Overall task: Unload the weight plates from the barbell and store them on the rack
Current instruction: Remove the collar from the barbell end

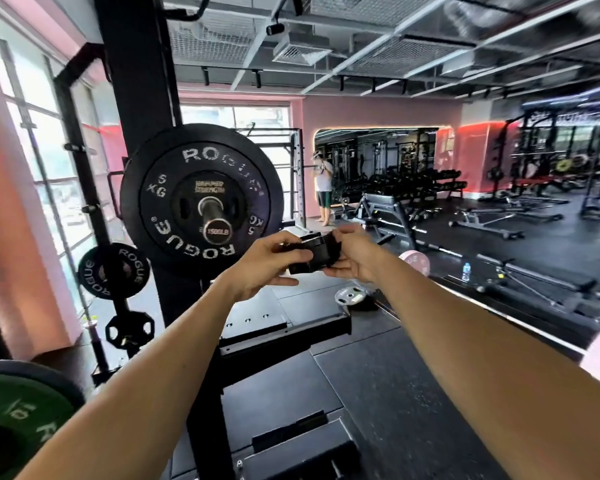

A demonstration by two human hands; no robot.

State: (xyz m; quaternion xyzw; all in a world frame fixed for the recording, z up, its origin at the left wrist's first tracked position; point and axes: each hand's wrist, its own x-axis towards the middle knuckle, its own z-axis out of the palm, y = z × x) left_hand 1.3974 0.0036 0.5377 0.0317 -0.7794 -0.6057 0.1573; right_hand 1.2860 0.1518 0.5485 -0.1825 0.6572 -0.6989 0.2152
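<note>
Green plate point(18, 424) sits nearest, low left of the barbell sleeve point(212, 216) | both hands out: left hand point(264, 263) and right hand point(352, 256) clamp a black collar point(314, 252) just below-right of the sleeve | big black 5 kg plate point(201, 195) and a smaller plate on the sleeve | small black plate point(113, 270) on rack peg lower left.

A black collar point(315, 253) is gripped between the left hand point(264, 265) and right hand point(354, 255), just beside the barbell sleeve point(212, 216), where a black plate point(201, 195) is loaded.
</note>
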